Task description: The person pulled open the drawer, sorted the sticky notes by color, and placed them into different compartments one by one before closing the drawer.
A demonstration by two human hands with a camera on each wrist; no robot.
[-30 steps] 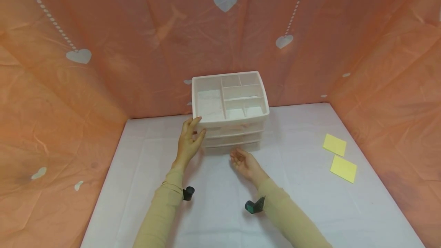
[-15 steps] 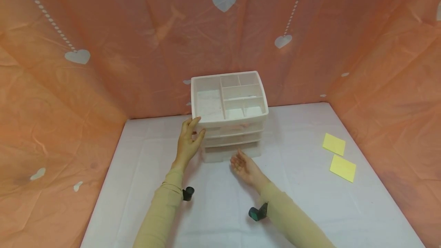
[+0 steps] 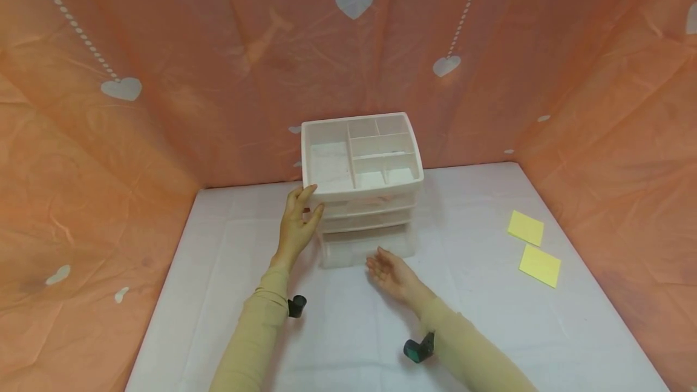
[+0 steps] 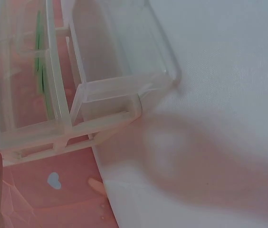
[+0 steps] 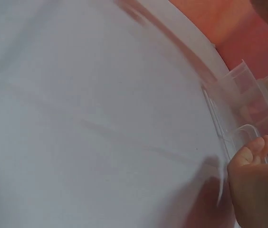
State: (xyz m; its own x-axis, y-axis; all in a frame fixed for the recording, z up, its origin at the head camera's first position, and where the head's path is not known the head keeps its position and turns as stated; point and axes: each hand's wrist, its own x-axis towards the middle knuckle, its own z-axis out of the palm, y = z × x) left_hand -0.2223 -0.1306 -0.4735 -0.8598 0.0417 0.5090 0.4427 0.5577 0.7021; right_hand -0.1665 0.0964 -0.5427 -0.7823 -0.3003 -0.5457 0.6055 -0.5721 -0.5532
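Observation:
A white plastic drawer organizer with a divided tray top stands at the back of the table. Its see-through bottom drawer is pulled out toward me, and bare inside. My right hand, palm turned up, has its curled fingers hooked at the front of that drawer, by the looped handle in the right wrist view. Against the organizer's left front corner my left hand rests with extended fingers, thumb toward the front. The upper drawers are in; green strips show through one in the left wrist view.
Two yellow sticky-note pads lie on the right side of the white-covered table. Orange cloth with white hearts hangs behind and on both sides. A small black camera is strapped to each wrist.
The bottom drawer has slid out toward me from its closed place, my right hand drawing back along with it. My left hand has stayed at the organizer's corner.

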